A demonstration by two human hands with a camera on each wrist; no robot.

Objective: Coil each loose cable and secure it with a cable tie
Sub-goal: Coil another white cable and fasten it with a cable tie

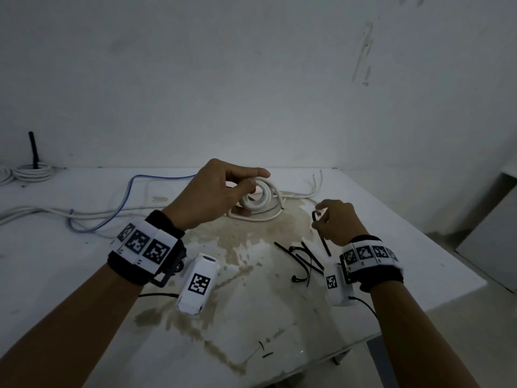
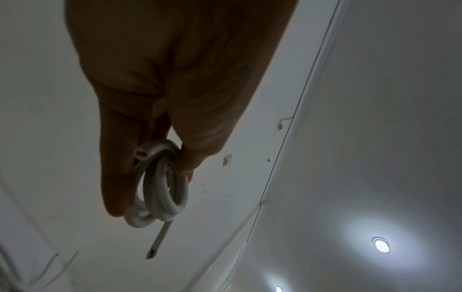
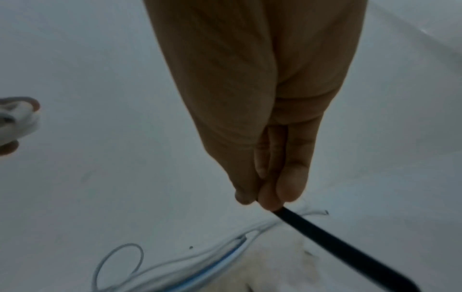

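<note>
My left hand (image 1: 223, 191) holds a small coil of thick white cable (image 1: 257, 198) above the table, thumb over the top and fingers through the loops. The left wrist view shows the white coil (image 2: 162, 187) pinched between thumb and fingers (image 2: 115, 177), a cut end (image 2: 156, 245) hanging free. My right hand (image 1: 335, 219) pinches a black cable tie (image 1: 321, 236) that points down toward the table. In the right wrist view the black tie (image 3: 337, 249) sticks out from the fingertips (image 3: 270, 199).
Several black cable ties (image 1: 302, 259) lie on the stained white table (image 1: 251, 289) near my right wrist. Loose white and blue cables (image 1: 126, 203) trail across the left. More white coils (image 1: 30, 172) sit far left by the wall. The table edge (image 1: 419, 312) runs at right.
</note>
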